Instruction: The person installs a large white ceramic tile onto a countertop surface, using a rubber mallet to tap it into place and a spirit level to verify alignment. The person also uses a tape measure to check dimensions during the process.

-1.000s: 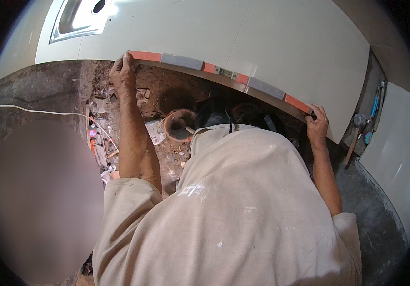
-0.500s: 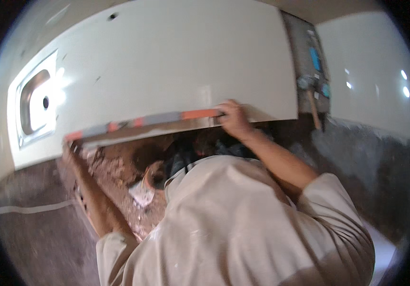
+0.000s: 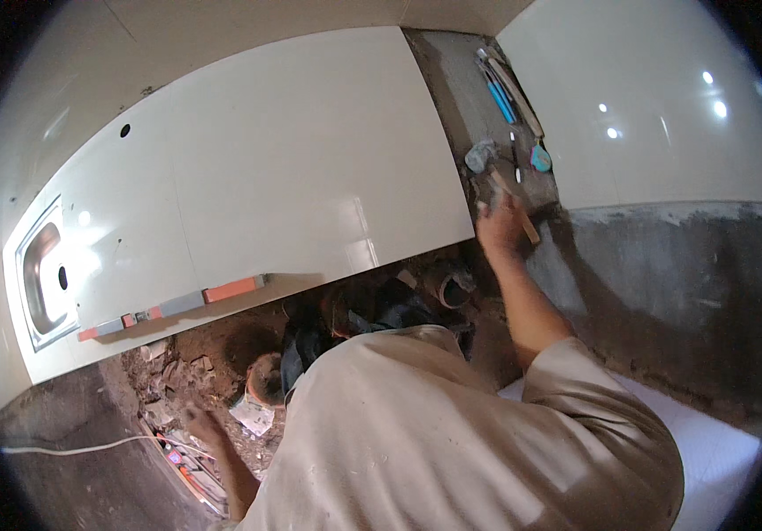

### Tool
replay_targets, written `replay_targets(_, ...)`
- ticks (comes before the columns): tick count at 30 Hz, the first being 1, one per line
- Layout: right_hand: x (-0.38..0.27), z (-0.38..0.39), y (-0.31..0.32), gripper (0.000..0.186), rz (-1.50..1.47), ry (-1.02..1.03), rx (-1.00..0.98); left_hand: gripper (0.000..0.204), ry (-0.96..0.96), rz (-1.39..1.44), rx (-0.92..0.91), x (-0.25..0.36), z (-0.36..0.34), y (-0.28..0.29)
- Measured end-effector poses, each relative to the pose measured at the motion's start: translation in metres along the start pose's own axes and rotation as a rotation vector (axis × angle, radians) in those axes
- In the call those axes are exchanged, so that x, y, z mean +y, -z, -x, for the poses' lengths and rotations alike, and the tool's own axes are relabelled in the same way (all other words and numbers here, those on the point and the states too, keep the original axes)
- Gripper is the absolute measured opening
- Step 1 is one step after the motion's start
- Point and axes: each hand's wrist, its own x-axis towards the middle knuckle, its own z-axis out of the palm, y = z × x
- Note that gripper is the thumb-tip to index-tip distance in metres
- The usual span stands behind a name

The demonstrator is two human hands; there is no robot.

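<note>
My right hand [image 3: 502, 226] is at the right end of the pale countertop [image 3: 292, 159], its fingers closed around the wooden handle of a hammer [image 3: 531, 232]. The hammer's greyish head lies on the rough ledge [image 3: 452, 62]. Low on the left, my left hand [image 3: 204, 427] hangs over the rubble, away from the countertop; its fingers are smeared and small. A spirit level [image 3: 182, 303] in grey and orange lies along the countertop's front edge, touched by neither hand.
A steel sink [image 3: 45, 279] is set into the countertop's left end. On the ledge lie blue-handled tools [image 3: 500, 99] and a turquoise tape measure [image 3: 540, 159]. Below the front edge are broken rubble [image 3: 173, 380], a clay pipe [image 3: 266, 380] and another round pipe opening [image 3: 454, 288].
Both hands have let go of the spirit level, which stays on the countertop. My right hand has moved right to the hammer; my left has dropped toward the rubble. The view has turned.
</note>
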Motion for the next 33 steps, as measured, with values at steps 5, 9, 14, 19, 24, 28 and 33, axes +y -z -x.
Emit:
replay_targets(5, 0.086, -0.027, 0.002, 0.052, 0.145, -0.112, -0.229, 0.013, -0.343, 0.355, -0.452, 0.251, 0.177, 0.018)
replay_targets(9, 0.111, -0.035, -0.008, 0.045, 0.149, -0.007, -0.224, 0.018, -0.717, 0.256, -0.54, 0.406, 0.191, -0.011)
replay_targets(14, 0.117, -0.04, 0.003, 0.037, -0.141, 0.052, -0.261, 0.048, -0.948, 0.138, -0.439, 0.517, 0.146, -0.075)
replay_targets(19, 0.097, -0.037, 0.025, 0.037, -0.443, 0.058, -0.309, 0.106, -0.787, -0.262, -0.547, 0.584, 0.098, -0.114)
replay_targets(24, 0.023, -0.056, 0.036, 0.047, -0.814, 0.138, -0.271, 0.128, -0.758, -0.38, -0.58, 0.611, 0.077, -0.136)
replay_targets(28, -0.014, -0.079, 0.027, 0.05, -0.737, 0.371, -0.216, 0.136, -0.825, -0.337, -0.593, 0.611, 0.067, -0.151)
replay_targets(33, -0.064, -0.096, 0.023, 0.048, -0.677, 0.42, -0.28, 0.125, -0.666, -0.354, -0.657, 0.606, 0.062, -0.165)
